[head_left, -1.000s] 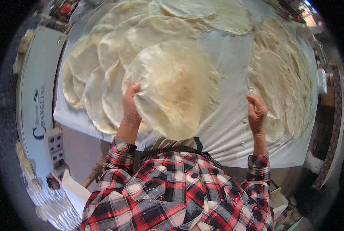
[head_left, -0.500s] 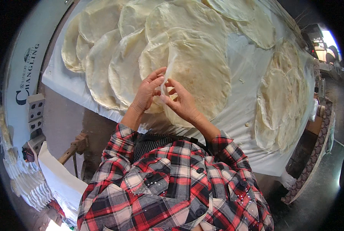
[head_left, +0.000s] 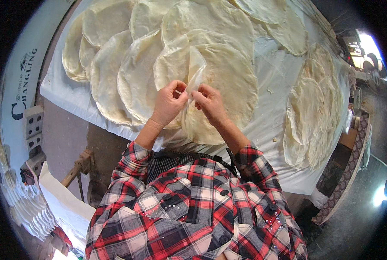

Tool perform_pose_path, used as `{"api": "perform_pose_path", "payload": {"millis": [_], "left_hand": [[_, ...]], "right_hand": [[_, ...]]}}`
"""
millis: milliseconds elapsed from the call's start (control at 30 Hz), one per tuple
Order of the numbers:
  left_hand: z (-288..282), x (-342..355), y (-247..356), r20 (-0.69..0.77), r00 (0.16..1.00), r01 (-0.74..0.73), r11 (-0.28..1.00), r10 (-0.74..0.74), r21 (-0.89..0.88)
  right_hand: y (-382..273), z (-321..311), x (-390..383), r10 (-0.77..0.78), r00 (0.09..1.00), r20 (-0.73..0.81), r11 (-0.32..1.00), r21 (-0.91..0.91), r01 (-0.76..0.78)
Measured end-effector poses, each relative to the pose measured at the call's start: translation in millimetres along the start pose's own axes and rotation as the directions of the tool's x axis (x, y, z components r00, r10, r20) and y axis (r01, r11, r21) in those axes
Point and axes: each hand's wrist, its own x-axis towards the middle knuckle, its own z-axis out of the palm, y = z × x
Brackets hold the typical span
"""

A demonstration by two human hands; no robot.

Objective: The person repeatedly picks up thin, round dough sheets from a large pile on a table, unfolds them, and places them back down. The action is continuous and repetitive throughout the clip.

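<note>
Your left hand [head_left: 171, 102] and right hand [head_left: 211, 104] close together, both pinching lifted edge of thin round sheet [head_left: 230, 82]; sheet right before you on white covering [head_left: 266, 119], partly over other pale sheets [head_left: 115, 73].

Bright opening [head_left: 370, 47]: upper right | fan [head_left: 376, 76]: near it | white glare [head_left: 379, 196]: right

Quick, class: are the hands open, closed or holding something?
Left hand: closed, pinching a thin round sheet.
Right hand: closed, pinching the same sheet.
</note>
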Motion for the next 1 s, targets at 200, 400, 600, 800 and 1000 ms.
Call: {"api": "perform_pose_path", "payload": {"millis": [200,400,600,800,1000], "left_hand": [[4,3,0,-0.082,0.995,-0.049,0.994,0.058,0.102],[-9,0,-22,-0.027,0.905,0.293,0.668,-0.425,-0.684],[-2,-24,-26,0.161,0.937,0.323,0.592,-0.31,-0.738],[25,-75,-44,0.061,0.939,0.334,0.857,-0.338,-0.393],[33,-66,-42,0.134,0.93,0.364,0.808,-0.342,-0.463]], "right_hand": [[-1,-1,3,-0.008,1.0,0.014,0.997,0.074,0.007],[-2,-51,1,0.088,0.994,-0.067,0.859,0.51,-0.042],[11,-53,4,0.103,0.993,-0.059,0.828,0.558,-0.053],[22,-28,-5,0.016,1.0,-0.002,0.956,0.293,-0.015],[31,-4,-50,-0.144,0.988,0.062,0.897,-0.414,0.157]]}}
